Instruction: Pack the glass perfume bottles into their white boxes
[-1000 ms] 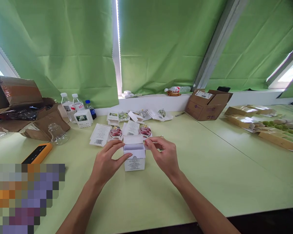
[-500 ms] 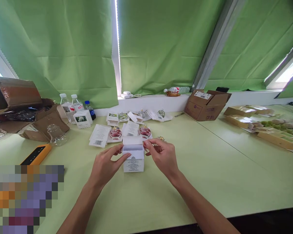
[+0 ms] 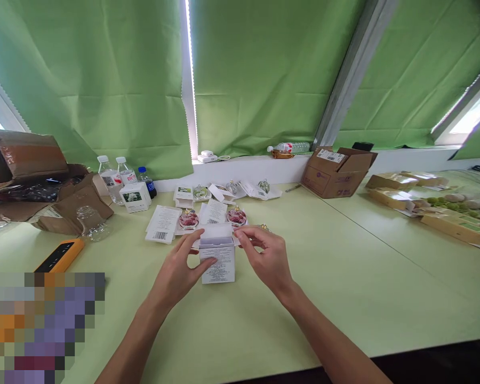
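- In the head view, a white cardboard box stands upright on the pale green table, its lid flap raised and its printed face toward the person.
- The left hand is at the box's left side, with its thumb lying on the printed face and its other fingers curving up past the box's upper left corner.
- The right hand is at the box's right side, with its bent fingertips at the upper right corner, beneath the raised flap.
- Both hands touch the box and neither is closed into a fist, but I cannot tell whether either fingers' contact is a firm grip.
- Just behind the box are two round glass bottles with pink contents and gold caps, one to the left and one to the right.
- A white barcoded leaflet lies beyond the box's left side, near the left pink bottle.
- A small gold-coloured object lies on the table beyond the box's right side, just past the right hand.
- Farther behind the box, a row of small glass bottles, including a green-tinted one, sits among white paper inserts.
- Well to the box's left is a clear empty glass jar; well to its right is an open brown corrugated carton.
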The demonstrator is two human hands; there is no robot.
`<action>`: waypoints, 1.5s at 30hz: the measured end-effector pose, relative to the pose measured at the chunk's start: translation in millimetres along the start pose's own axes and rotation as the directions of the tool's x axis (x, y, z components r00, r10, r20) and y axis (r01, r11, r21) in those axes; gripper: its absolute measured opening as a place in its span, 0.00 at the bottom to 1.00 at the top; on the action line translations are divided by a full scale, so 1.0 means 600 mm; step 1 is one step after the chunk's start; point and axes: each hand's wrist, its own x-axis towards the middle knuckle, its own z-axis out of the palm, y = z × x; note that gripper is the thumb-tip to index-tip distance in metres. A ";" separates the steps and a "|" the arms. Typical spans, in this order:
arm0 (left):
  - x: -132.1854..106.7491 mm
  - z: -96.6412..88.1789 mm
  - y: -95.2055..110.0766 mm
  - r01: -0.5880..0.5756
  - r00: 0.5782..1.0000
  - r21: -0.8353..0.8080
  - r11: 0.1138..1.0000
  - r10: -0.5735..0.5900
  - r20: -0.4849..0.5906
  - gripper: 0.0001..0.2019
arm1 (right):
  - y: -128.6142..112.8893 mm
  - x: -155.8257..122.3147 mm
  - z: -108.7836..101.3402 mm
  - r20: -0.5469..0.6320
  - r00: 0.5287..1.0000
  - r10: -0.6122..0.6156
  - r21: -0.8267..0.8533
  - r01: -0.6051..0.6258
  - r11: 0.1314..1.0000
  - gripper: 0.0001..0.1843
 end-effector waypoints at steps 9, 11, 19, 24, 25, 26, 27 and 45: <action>0.004 -0.007 -0.005 0.095 0.993 0.034 0.995 -0.093 -0.066 0.34 | 0.000 0.002 -0.001 -0.043 0.999 0.016 -0.015 -0.016 1.000 0.08; 0.005 -0.008 -0.008 0.121 0.990 0.050 0.991 -0.117 -0.079 0.36 | 0.001 0.001 -0.002 -0.052 0.998 0.033 -0.017 -0.034 0.999 0.08; 0.005 -0.010 -0.010 0.151 0.983 0.115 0.982 -0.137 -0.122 0.38 | 0.001 0.003 -0.004 -0.074 0.993 0.089 -0.015 -0.091 0.996 0.11; 0.004 -0.005 -0.006 0.115 0.979 0.124 0.986 -0.091 -0.184 0.42 | -0.003 0.008 -0.011 -0.097 0.986 0.133 0.030 -0.131 0.991 0.13; 0.004 -0.005 -0.004 0.097 0.977 0.125 0.987 -0.070 -0.202 0.43 | -0.003 0.009 -0.013 -0.114 0.983 0.142 0.047 -0.137 0.989 0.13; 0.004 -0.006 -0.003 0.078 0.973 0.123 0.989 -0.050 -0.224 0.43 | -0.003 0.010 -0.015 -0.135 0.979 0.150 0.066 -0.142 0.988 0.14; 0.005 -0.007 -0.001 0.059 0.968 0.116 0.992 -0.028 -0.248 0.43 | -0.003 0.012 -0.018 -0.160 0.974 0.160 0.084 -0.148 0.985 0.14; -0.015 0.001 0.006 -0.484 0.783 0.266 0.834 0.548 -0.292 0.17 | 0.025 0.032 -0.045 -0.281 0.940 0.193 0.016 -0.196 0.980 0.13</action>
